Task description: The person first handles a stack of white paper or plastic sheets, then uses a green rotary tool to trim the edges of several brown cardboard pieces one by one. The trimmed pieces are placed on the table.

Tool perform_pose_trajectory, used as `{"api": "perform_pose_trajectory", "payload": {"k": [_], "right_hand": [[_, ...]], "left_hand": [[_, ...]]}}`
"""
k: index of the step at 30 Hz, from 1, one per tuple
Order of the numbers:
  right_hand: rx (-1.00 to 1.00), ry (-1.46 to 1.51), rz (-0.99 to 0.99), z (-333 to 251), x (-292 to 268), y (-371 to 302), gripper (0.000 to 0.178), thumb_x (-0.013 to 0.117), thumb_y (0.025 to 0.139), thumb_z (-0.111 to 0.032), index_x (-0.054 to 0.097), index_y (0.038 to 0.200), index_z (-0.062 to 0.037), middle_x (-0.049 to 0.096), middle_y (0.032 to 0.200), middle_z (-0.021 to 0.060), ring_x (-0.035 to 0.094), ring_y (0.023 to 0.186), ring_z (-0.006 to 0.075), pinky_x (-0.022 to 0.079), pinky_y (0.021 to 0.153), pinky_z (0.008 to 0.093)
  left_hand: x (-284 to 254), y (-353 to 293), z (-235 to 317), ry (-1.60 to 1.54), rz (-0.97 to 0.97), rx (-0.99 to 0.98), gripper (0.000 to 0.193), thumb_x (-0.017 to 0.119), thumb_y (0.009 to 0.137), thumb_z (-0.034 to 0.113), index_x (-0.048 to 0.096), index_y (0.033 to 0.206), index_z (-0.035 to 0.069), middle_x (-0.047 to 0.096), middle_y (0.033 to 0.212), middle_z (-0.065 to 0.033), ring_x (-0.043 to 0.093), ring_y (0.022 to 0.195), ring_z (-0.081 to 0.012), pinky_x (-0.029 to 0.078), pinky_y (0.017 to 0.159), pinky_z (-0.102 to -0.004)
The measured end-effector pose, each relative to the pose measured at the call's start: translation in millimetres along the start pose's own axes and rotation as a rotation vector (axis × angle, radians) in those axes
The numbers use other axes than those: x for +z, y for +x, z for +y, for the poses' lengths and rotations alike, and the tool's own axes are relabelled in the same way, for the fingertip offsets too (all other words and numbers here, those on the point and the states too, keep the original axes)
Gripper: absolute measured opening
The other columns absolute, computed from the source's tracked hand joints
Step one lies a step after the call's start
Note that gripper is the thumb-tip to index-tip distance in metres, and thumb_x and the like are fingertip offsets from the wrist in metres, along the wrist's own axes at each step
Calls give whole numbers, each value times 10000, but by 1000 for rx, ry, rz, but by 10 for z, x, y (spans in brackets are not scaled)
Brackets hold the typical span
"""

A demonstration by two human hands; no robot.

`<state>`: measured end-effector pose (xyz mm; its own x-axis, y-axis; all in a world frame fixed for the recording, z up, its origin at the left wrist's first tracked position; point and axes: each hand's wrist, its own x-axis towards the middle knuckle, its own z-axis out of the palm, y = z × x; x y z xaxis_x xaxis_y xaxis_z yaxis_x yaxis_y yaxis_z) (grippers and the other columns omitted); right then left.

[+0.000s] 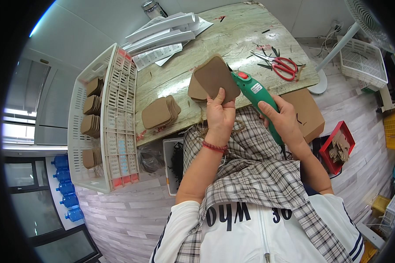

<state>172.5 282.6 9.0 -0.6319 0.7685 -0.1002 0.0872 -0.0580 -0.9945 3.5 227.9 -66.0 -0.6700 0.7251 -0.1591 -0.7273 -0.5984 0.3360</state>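
My left hand (220,111) pinches the near edge of a brown flat piece with rounded corners (216,78), held up over the table. My right hand (280,118) is wrapped round a green handheld power tool with a red button (254,90). The tool's dark tip meets or nearly meets the piece's right edge; I cannot tell if they touch. Partly hidden behind the held piece are more brown pieces (196,91). To their left lies a fanned stack of similar pieces (159,113) near the table's front edge.
Red-handled scissors (285,69) lie among dark scraps on the table (232,33). Paper sheets (162,37) are piled at the back left. A white crate (120,118) at left holds several brown stacks. Right of my knees are a cardboard box (309,111) and a red bin (331,162).
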Motion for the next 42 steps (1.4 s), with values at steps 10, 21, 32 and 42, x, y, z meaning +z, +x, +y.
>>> {"api": "perform_pose_trajectory", "payload": {"k": [10, 21, 32, 42], "right_hand": [[77, 6, -38, -105, -160, 32, 318, 674, 917, -295, 653, 1012, 7, 583, 713, -1, 526, 596, 52, 436, 530, 216], [122, -112, -217, 49, -417, -72, 373, 693, 895, -307, 647, 1082, 12, 586, 727, 7, 537, 613, 62, 440, 554, 220], [128, -143, -258, 196, -251, -145, 332, 684, 901, -259, 632, 1079, 16, 586, 742, 11, 523, 591, 63, 437, 535, 219], [241, -106, -347, 166, -315, -121, 405, 713, 868, -314, 646, 1094, 16, 609, 742, 26, 554, 612, 76, 479, 558, 241]], "left_hand": [[-201, -88, 125, 231, -125, -23, 420, 586, 915, -45, 491, 1306, 76, 589, 1270, -87, 588, 1155, -238, 496, 1006, -412], [-384, -71, 855, 737, -198, -143, 372, 548, 899, -91, 584, 1256, 8, 674, 1131, -79, 662, 989, -157, 565, 825, -297], [-555, -259, 938, 852, -145, -417, 410, 596, 853, -92, 575, 1253, -1, 675, 1116, -76, 667, 955, -156, 567, 812, -300], [-597, -221, 1255, 1154, -228, -532, 450, 627, 848, -40, 565, 1285, 47, 659, 1149, -60, 647, 997, -140, 514, 885, -283]]}}
